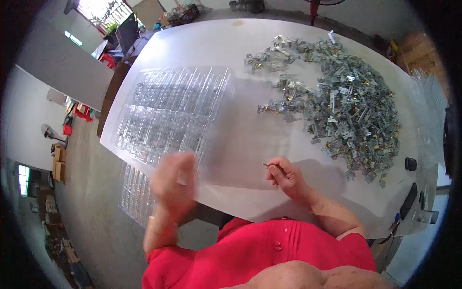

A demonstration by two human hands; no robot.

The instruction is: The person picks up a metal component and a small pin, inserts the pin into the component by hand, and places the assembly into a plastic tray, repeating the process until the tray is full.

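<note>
My left hand (pixel 175 179) is smeared by motion over the near edge of the clear plastic trays (pixel 211 113); whether its fingers hold anything cannot be made out. My right hand (pixel 288 179) is closed in a pinch above the front of the white table. A small dark metal piece (pixel 265 164) sticks out from its fingertips, the rest hidden by the fingers. To the right of the trays spreads a large heap of small metal parts (pixel 353 103), silver with some brass-coloured bits. The trays have many long compartments, with small grey shapes in the far rows.
More clear trays (pixel 132 192) hang past the table's (pixel 245 29) left front edge. Clear plastic sheets (pixel 427 113) lie at the right edge. Nearby are a small black object (pixel 410 164), a dark bar (pixel 408 198), blue-handled pliers (pixel 395 224) and a clear cup (pixel 427 216).
</note>
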